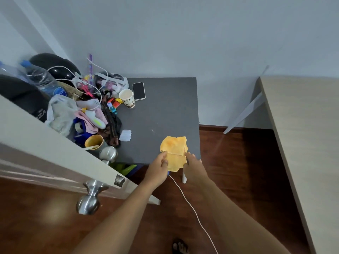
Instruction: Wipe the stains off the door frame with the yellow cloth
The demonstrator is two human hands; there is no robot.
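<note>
Tabletop (165, 110), dark grey, fills mid-frame; white door (45, 143) with a steel knob (88, 200) cuts in at 8 o'clock, clutter heaped at 10 o'clock. Yellow cloth (174, 146) lies at the tabletop's near corner, about 6 o'clock, folded over, lower flap hanging past the edge. Judged light, soft, limp, not slippery; it will sag when lifted, so bunch the middle or pinch two edges. Left hand (157, 170) pinches the cloth's left edge, thumb on top. Right hand (194, 166) touches the right edge with fingers spread; can't tell if it grips. Water bottle (44, 79) has a blue label, text too blurred to read. Phone (139, 91) lies face-up, no brand visible. Paper cup (127, 98) has a printed pattern, no legible words.
</note>
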